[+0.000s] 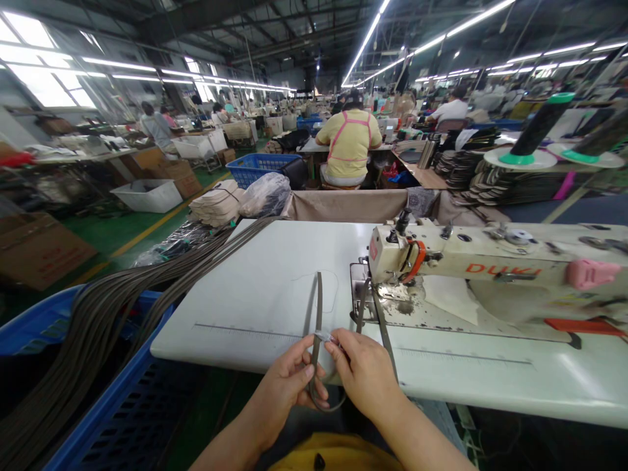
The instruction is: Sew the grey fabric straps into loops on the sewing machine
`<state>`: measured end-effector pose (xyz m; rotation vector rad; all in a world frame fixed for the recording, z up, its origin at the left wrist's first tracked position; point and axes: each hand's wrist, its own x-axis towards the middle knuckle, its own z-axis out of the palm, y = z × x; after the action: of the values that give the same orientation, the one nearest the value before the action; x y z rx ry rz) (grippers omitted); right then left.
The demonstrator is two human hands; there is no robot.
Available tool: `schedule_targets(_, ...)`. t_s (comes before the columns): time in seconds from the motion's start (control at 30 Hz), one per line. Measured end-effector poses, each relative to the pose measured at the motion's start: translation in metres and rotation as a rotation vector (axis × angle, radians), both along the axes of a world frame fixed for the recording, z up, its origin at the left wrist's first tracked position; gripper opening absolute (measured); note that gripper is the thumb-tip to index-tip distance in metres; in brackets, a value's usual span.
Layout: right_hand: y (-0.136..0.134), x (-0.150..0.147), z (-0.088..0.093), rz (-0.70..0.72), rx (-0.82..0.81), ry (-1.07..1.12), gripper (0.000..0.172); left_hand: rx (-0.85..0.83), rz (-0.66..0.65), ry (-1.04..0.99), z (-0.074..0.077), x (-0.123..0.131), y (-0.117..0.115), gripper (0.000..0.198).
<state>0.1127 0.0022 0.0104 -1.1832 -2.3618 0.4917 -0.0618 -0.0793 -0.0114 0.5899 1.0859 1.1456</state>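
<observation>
Both my hands work at the near edge of a white sewing table (265, 288). My left hand (289, 386) is closed, pinching a narrow grey-brown strap (318, 307) that runs away across the table and loops below my fingers. My right hand (366, 373) is closed on the same strap, with a small clear piece (326, 336) pinched at its fingertips. A second strap end (383, 324) hangs from the needle area of the cream sewing machine (471, 258) just right of my hands.
A thick bundle of long straps (112, 307) drapes from the table's left corner into a blue crate (132, 405). Thread cones (534, 131) stand at the right. A seated person in a yellow top (349, 147) works ahead; boxes and bins line the left aisle.
</observation>
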Motion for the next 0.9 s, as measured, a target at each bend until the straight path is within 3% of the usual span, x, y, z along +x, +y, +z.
schedule_targets(0.3,0.006,0.012,-0.006,-0.079,-0.133,0.209,0.032,-0.001,-0.026,0.044,0.012,-0.001,0.006,0.063)
schedule_targets(0.5,0.007,0.029,-0.008,-0.137,-0.172,0.235,0.034,0.106,-0.097,0.385,0.018,-0.019,0.017,0.063)
schedule_targets(0.6,0.005,0.038,-0.012,-0.171,-0.184,0.225,0.035,0.128,-0.159,0.595,0.038,-0.037,0.031,0.06)
schedule_targets(0.7,0.003,0.044,-0.016,-0.208,-0.205,0.222,0.034,0.117,-0.243,0.776,0.068,-0.058,0.061,0.061)
schedule_targets(0.77,0.001,0.047,-0.017,-0.22,-0.216,0.224,0.034,0.248,-0.153,0.851,0.083,-0.071,0.092,0.061)
schedule_targets(0.8,0.0,0.048,-0.017,-0.221,-0.218,0.227,0.034,0.385,0.001,0.849,0.086,-0.077,0.109,0.06)
schedule_targets(0.87,-0.001,0.05,-0.017,-0.226,-0.214,0.238,0.035,0.692,0.265,0.79,0.079,-0.084,0.144,0.058)
schedule_targets(0.9,-0.002,0.052,-0.017,-0.231,-0.213,0.246,0.035,0.746,0.323,0.833,0.07,-0.085,0.161,0.055)
